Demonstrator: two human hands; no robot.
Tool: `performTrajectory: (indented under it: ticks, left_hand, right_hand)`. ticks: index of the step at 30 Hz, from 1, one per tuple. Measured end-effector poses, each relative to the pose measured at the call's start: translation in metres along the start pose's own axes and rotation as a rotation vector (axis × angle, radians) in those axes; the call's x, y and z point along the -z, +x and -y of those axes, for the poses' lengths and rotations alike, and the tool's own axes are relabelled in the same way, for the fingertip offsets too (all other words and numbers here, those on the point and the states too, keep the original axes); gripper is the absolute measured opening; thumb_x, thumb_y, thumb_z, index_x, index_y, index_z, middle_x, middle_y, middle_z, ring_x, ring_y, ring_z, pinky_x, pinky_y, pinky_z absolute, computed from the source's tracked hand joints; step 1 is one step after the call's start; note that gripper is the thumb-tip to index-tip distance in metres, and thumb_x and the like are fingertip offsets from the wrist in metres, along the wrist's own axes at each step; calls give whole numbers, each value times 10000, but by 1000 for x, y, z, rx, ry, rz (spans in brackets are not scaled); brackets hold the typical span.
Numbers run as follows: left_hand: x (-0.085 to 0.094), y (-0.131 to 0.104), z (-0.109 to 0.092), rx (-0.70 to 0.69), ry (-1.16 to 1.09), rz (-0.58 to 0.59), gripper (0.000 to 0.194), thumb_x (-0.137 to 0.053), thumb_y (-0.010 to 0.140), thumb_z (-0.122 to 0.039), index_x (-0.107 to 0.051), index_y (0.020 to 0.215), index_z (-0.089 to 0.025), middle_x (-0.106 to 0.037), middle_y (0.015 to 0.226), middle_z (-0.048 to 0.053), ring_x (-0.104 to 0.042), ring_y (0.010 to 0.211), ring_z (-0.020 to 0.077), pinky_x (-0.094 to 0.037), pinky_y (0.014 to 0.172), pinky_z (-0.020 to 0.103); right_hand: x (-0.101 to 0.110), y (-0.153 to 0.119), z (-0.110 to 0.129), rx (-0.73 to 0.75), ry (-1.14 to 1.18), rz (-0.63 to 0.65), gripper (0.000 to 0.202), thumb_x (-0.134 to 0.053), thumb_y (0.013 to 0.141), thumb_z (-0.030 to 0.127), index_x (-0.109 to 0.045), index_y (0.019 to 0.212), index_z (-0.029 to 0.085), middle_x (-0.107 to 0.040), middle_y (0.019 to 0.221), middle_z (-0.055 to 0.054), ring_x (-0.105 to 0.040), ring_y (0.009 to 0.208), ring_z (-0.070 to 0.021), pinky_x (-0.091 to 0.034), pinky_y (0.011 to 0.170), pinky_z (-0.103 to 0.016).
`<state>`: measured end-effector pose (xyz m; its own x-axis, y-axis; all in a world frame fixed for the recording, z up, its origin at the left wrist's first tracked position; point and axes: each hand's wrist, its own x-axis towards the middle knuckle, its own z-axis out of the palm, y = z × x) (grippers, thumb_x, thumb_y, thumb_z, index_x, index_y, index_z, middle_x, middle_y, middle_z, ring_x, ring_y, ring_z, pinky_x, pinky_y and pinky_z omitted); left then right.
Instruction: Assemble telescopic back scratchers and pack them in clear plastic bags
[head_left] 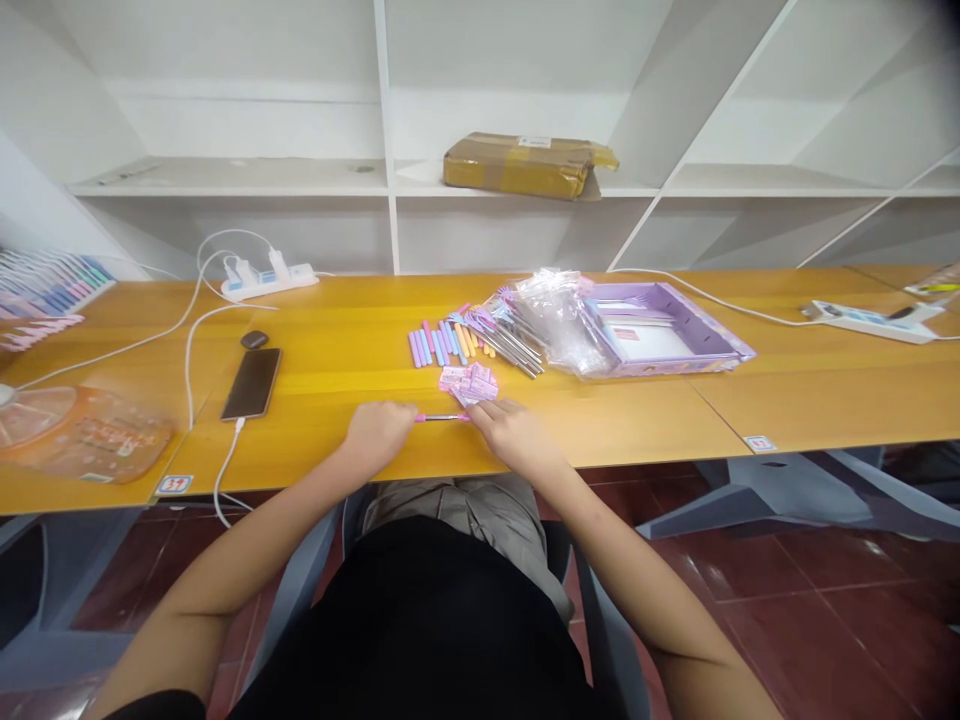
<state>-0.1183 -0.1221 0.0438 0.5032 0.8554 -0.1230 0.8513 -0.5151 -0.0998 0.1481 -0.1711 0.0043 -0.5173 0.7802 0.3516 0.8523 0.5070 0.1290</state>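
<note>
Rod (441, 417) with both ends out of sight
The left hand (380, 437) and right hand (511, 437) cover its ends; print on the pink cards (471, 383) is too small to read, as is the label (535, 142) on the carton (510, 166). Clear bags (566, 338) hide part of the purple tray (716, 363). The left edge cuts off the orange bottle (124, 435).

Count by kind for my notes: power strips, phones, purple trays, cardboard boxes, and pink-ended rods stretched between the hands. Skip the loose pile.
Power strips: 2
Phone: 1
Purple tray: 1
Cardboard box: 1
Pink-ended rod: 1
Total: 6
</note>
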Motion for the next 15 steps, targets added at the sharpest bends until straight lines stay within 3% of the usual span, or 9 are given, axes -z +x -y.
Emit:
performTrajectory:
  ticks: [15]
  left_hand:
    - [2,2,8,-3,7,15,500,-396,1205,-384,-843,1161,-164,-859,1042,240,-859,1051,411,-616,846,445]
  right_hand:
    - [-1,4,-6,77,34,-90,297,-513,1227,304,-771,1218,156,-795,993,-94,-680,885,-235,-434,838,-380]
